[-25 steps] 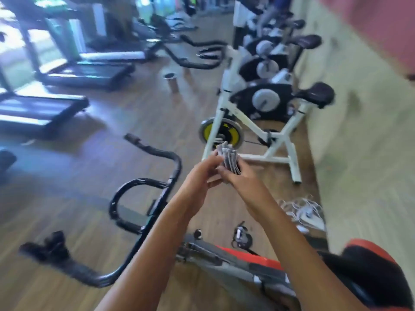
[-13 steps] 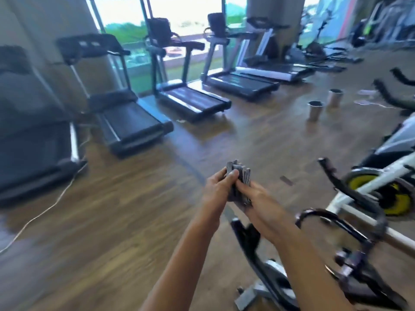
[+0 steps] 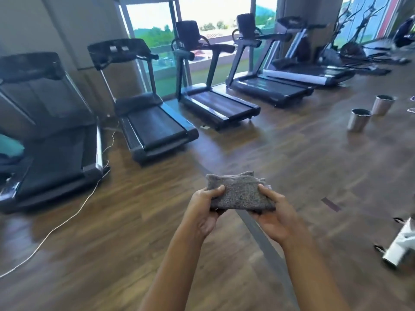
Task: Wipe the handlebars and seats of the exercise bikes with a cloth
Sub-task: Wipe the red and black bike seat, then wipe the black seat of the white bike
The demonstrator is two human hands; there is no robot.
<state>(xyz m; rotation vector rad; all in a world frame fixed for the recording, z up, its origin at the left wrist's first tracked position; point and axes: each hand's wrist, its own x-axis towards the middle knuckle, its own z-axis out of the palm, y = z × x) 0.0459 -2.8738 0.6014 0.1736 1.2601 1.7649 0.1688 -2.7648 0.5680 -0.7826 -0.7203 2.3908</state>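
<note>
Turned flat since earlier, the cloth looks soft and light; fingers of left hand and right hand pinch its nine and three o'clock ends.

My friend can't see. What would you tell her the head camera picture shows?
The left hand and right hand grip a folded grey cloth by its ends above a wooden floor. Black treadmills line the windows behind, and two metal cups stand on the floor at the right.

Grey speckled cloth, folded thick, held level by both ends, white bike frame low right
</note>
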